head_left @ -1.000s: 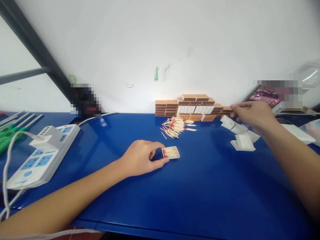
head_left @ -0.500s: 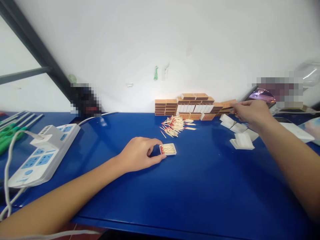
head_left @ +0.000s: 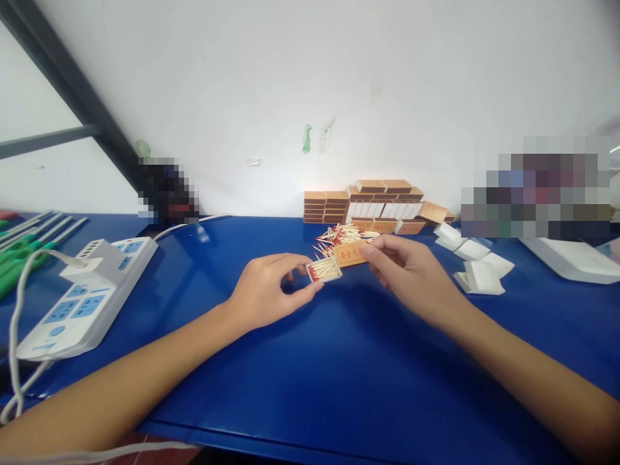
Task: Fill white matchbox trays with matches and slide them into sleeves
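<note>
Between thumb and fingers, my left hand [head_left: 268, 287] grips a small white matchbox tray [head_left: 334, 276] filled with red-tipped matches. My right hand [head_left: 409, 271] pinches an orange matchbox sleeve [head_left: 352, 253] with printed characters. The sleeve's left end is close against the tray's right end; whether the tray has entered it I cannot tell. Just behind them lies a loose pile of matches [head_left: 339, 234], partly hidden by the sleeve and right hand. Stacked matchboxes [head_left: 325, 206] stand against the wall beyond the pile.
White empty trays [head_left: 482, 278] lie scattered on the blue table [head_left: 290, 387] at right, near a white flat box [head_left: 571, 261]. At left are a white power strip [head_left: 87, 303] with a plugged-in adapter and cable, and green-handled tools [head_left: 29, 258].
My right hand has come from the stack at the far right to the middle, bringing an orange sleeve beside the tray. My left hand has raised and tilted the tray slightly.
</note>
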Action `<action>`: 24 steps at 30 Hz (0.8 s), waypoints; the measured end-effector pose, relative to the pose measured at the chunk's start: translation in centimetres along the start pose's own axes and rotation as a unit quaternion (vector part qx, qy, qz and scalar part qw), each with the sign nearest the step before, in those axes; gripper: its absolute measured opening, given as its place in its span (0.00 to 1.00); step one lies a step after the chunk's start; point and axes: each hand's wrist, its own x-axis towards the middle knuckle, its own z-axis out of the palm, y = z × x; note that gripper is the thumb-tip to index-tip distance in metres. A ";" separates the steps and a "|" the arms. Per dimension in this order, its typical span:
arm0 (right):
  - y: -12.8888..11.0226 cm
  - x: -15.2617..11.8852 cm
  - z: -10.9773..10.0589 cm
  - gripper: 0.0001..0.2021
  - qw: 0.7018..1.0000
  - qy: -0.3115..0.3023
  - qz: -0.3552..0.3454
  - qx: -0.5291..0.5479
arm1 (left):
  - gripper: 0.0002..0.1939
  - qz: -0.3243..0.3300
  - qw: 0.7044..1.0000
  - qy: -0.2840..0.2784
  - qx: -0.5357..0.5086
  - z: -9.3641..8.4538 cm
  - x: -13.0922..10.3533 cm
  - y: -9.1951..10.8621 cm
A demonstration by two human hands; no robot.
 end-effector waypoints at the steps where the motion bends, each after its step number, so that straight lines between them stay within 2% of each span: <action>1: 0.1 -0.1 0.3 0.21 1.000 -0.011 -0.001 0.000 | 0.14 0.002 1.000 0.000 0.001 0.0 0.0 0.0; 6: 0.8 0.4 -0.4 0.22 0.998 -0.053 0.001 0.025 | 0.16 0.001 1.000 0.005 -0.015 -0.1 0.0 -0.2; 10: 1.1 0.7 -1.0 0.23 0.996 -0.085 -0.022 0.006 | 0.18 -0.024 0.999 0.011 -0.037 -0.1 0.0 -0.3; 14: 1.0 0.7 -1.1 0.23 0.996 -0.093 -0.020 0.004 | 0.19 -0.053 0.996 0.006 -0.077 -0.3 0.2 -0.1; 20: 0.7 0.4 -0.8 0.22 0.982 -0.139 0.041 0.121 | 0.18 -0.124 0.972 -0.013 -0.200 -0.6 0.7 0.2; 24: 1.2 0.3 -0.5 0.20 0.973 -0.152 0.067 0.162 | 0.19 -0.146 0.961 -0.014 -0.235 -0.6 0.8 0.1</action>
